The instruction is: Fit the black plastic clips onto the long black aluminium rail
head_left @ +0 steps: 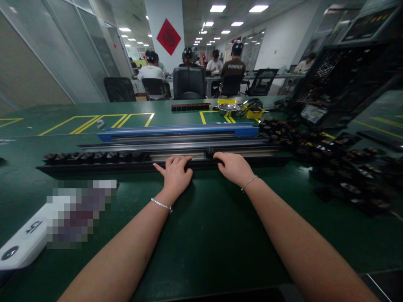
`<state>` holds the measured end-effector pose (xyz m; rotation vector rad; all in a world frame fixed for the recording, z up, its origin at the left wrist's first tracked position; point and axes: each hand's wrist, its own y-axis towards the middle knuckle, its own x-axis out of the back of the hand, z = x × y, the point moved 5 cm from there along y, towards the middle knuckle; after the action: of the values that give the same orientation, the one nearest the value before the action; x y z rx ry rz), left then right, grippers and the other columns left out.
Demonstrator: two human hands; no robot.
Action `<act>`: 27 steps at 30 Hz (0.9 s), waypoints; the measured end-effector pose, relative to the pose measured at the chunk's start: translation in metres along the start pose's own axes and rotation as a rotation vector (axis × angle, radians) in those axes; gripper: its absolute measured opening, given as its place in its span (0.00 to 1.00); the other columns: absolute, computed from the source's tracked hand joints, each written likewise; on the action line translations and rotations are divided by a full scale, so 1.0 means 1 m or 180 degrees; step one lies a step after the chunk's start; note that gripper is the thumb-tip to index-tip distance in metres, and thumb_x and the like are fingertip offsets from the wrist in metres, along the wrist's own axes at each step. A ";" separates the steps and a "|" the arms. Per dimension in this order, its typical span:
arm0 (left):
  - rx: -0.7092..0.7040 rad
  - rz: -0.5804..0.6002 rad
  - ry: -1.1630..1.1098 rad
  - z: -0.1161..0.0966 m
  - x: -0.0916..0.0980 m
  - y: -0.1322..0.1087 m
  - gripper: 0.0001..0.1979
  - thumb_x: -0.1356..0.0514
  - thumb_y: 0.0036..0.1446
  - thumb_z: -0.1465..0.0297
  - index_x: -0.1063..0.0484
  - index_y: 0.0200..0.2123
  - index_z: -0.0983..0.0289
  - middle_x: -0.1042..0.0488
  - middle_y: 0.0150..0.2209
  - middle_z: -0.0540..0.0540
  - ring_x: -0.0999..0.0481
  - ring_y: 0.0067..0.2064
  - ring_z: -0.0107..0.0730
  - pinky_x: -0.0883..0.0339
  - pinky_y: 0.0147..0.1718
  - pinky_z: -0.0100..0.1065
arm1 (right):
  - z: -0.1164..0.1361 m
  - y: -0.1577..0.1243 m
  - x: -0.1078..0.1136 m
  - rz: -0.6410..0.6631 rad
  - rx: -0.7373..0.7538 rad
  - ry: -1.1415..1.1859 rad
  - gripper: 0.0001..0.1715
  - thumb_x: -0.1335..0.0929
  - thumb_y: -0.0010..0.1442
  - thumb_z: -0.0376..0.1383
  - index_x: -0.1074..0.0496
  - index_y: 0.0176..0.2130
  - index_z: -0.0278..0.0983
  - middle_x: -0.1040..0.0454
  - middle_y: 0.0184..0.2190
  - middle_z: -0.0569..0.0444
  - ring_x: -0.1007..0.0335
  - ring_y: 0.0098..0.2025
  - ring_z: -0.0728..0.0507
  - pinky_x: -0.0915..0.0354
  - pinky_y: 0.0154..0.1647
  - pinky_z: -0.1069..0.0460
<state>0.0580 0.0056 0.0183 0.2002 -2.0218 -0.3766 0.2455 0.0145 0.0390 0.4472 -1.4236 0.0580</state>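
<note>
A long black rail (126, 168) lies across the green table, with several small black parts (94, 157) lined up in its left half. My left hand (176, 173) rests on the middle of the rail, palm down, fingers spread and holding nothing. To its right, my right hand (234, 167) has its fingers closed at a small black block (210, 152) that sits in the rail's channel. Behind the rail are grey metal strips (126, 146) and a blue strip (245, 131), parallel to it.
A heap of black parts (349, 184) covers the table's right side. A white device (28, 235) lies at the left front. Farther back are a metal bowl (228, 110), a dark strip (190, 107) and an open black case (343, 79). People sit beyond the table.
</note>
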 end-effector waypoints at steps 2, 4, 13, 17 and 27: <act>0.0006 0.0005 -0.0011 0.000 0.000 0.000 0.20 0.47 0.52 0.70 0.30 0.48 0.49 0.27 0.50 0.51 0.40 0.58 0.47 0.79 0.53 0.74 | -0.002 0.000 0.001 0.0014 -0.0063 -0.0024 0.18 0.39 0.59 0.34 0.31 0.48 0.43 0.24 0.43 0.52 0.30 0.44 0.43 0.41 0.44 0.49; 0.0011 0.0014 -0.0014 0.000 0.000 0.000 0.20 0.47 0.52 0.70 0.30 0.48 0.49 0.27 0.50 0.51 0.40 0.57 0.47 0.79 0.53 0.74 | -0.003 -0.001 0.001 0.0025 -0.0118 -0.0024 0.18 0.39 0.59 0.34 0.31 0.48 0.44 0.24 0.43 0.53 0.30 0.44 0.42 0.41 0.44 0.48; 0.0053 0.0072 0.0006 0.000 -0.001 0.000 0.20 0.48 0.53 0.70 0.31 0.49 0.49 0.28 0.51 0.50 0.41 0.58 0.45 0.82 0.54 0.72 | -0.005 -0.001 0.001 0.0043 -0.0094 0.0034 0.19 0.39 0.58 0.34 0.31 0.48 0.44 0.24 0.44 0.53 0.30 0.45 0.42 0.41 0.46 0.48; 0.0029 0.0058 -0.0009 -0.001 0.000 0.000 0.20 0.47 0.53 0.70 0.31 0.49 0.49 0.28 0.51 0.51 0.41 0.58 0.46 0.81 0.54 0.72 | -0.007 -0.001 0.002 0.0042 -0.0060 0.0092 0.18 0.38 0.58 0.33 0.31 0.48 0.42 0.25 0.44 0.52 0.30 0.45 0.43 0.40 0.47 0.49; 0.0053 0.0071 -0.0005 -0.002 0.001 -0.001 0.20 0.47 0.53 0.71 0.30 0.49 0.50 0.27 0.51 0.52 0.41 0.58 0.47 0.79 0.54 0.73 | -0.009 -0.002 0.004 0.0064 -0.0091 0.0132 0.18 0.38 0.58 0.33 0.31 0.48 0.41 0.24 0.44 0.52 0.30 0.44 0.43 0.39 0.45 0.50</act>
<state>0.0590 0.0043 0.0201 0.1879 -2.0275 -0.3461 0.2551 0.0145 0.0420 0.4060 -1.3865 0.0626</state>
